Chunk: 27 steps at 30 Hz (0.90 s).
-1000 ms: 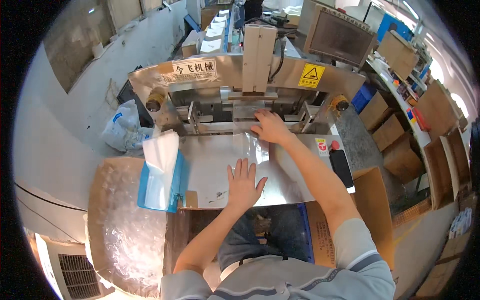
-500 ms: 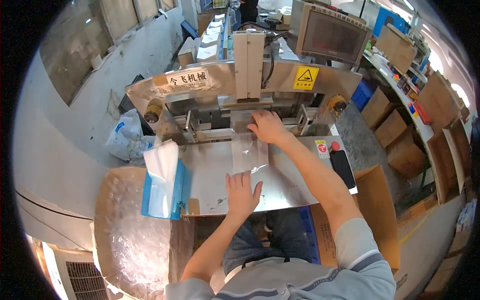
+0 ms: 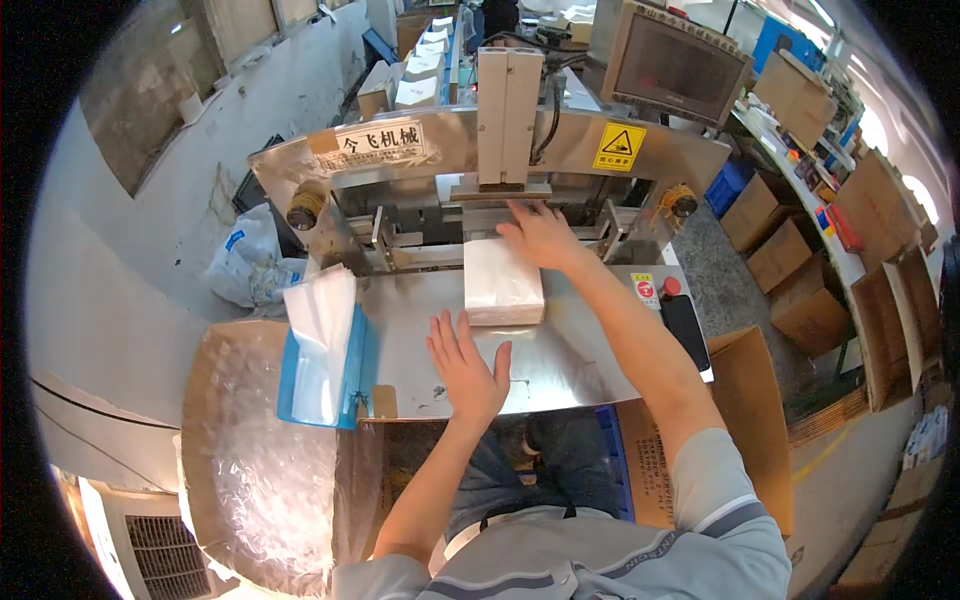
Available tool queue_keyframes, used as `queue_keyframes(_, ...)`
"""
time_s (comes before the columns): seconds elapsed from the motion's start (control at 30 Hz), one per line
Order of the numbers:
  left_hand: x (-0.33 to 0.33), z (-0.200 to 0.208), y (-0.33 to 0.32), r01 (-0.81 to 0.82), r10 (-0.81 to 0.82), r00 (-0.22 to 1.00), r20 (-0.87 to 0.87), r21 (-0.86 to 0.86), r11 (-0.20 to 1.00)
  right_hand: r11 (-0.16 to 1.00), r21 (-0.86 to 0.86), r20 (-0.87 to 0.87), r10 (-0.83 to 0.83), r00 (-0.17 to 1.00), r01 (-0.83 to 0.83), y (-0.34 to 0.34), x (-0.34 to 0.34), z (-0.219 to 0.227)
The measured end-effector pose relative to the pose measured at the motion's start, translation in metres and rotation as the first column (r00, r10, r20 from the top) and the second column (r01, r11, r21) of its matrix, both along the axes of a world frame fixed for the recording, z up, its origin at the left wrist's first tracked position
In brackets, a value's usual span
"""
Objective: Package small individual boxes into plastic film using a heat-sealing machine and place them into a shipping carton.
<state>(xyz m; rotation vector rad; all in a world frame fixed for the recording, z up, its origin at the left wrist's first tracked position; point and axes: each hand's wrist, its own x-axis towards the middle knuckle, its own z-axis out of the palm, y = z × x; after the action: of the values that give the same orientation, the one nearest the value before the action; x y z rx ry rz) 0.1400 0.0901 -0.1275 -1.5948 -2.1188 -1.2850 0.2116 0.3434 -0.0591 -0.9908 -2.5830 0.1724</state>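
Note:
A pack of white paper napkins in clear plastic [image 3: 503, 285] lies on the metal worktop of a machine [image 3: 590, 350]. Its clear plastic end reaches back under the machine's upright press column [image 3: 508, 120]. My right hand [image 3: 545, 238] rests with stretched fingers over the far end of the pack; its fingertips lie on the clear plastic. Just in front of the pack's near left corner is my left hand [image 3: 470, 375], palm down, with fingers spread. Whether its fingertips touch the pack I cannot tell.
A blue holder [image 3: 362, 365] with white plastic bags [image 3: 325, 350] stands at the worktop's left. Below it is a carton lined with clear film [image 3: 270, 480]. A phone [image 3: 686, 332] and a red button [image 3: 671, 286] sit at the right. Another open carton [image 3: 755, 420] stands beyond.
The white pack now lies on the worktop where only clear plastic was before. My left hand has drawn slightly toward me and opened wider; my right hand stays at the far end.

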Motion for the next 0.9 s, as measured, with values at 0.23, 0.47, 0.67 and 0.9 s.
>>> queue_keyframes(0.23,0.001,-0.004,0.000,0.012,-0.012,1.000,0.004,-0.012,1.000,0.943,-0.325,-0.377,-0.063,0.924,-0.068,-0.050,0.055,-0.018)
queue_keyframes(0.47,0.001,-0.003,0.002,0.022,-0.021,1.000,0.022,-0.031,0.999,0.834,-0.542,-0.395,-0.148,0.907,-0.099,-0.091,0.085,-0.024)
queue_keyframes(0.67,-0.013,0.000,0.026,0.087,-0.102,0.954,0.281,0.065,0.994,0.822,-0.554,-0.455,-0.169,0.874,-0.130,-0.087,0.082,-0.049)
queue_keyframes(0.9,-0.064,-0.002,0.072,0.188,-0.089,0.736,0.671,-0.077,0.979,0.664,-0.706,-0.520,-0.250,0.816,-0.246,-0.111,0.054,-0.016)
